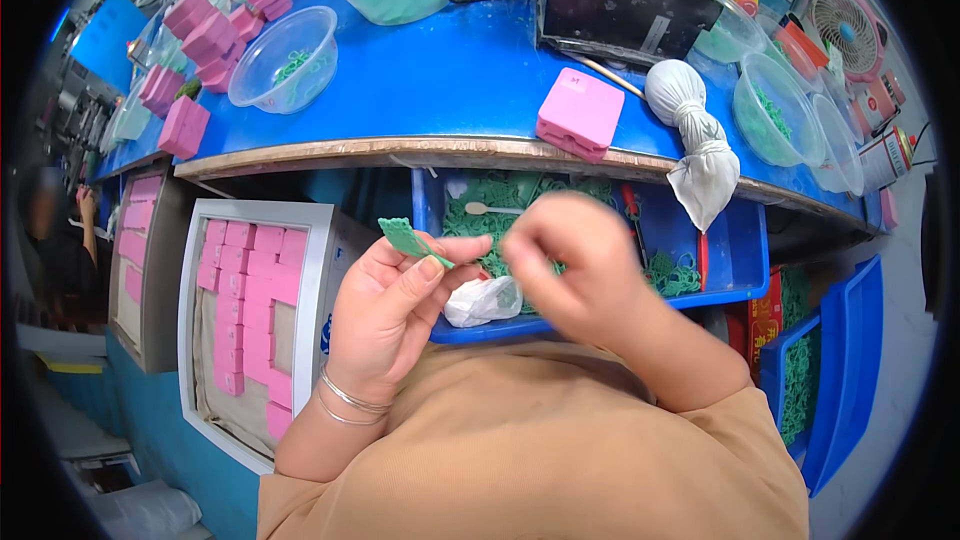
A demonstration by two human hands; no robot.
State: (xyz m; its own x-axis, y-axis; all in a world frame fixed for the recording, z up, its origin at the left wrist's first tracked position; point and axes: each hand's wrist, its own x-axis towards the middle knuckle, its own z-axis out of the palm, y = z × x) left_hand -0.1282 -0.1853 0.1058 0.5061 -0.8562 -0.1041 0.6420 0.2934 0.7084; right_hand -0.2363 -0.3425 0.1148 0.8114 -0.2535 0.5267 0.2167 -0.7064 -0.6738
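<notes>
My left hand (405,300) pinches a flat green patterned strip (403,235) between thumb and fingers, over a blue tray (735,240) holding many loose green lace-like pieces (672,275). Just to its right, my right hand (560,270) is slightly blurred, its fingers curled toward the thumb; whatever they may hold is hidden. Below the hands, inside the tray, lies a crumpled white plastic bag (480,302). A pale spoon (485,210) and red-handled tools (630,198) lie among the pieces.
A blue worktop (420,100) carries pink blocks (580,115), clear bowls (280,60), a tied white cloth pouch (700,170), a black machine (620,5) and a fan (845,30). Framed cases of pink blocks (230,310) stand left; another person (65,230) is at far left.
</notes>
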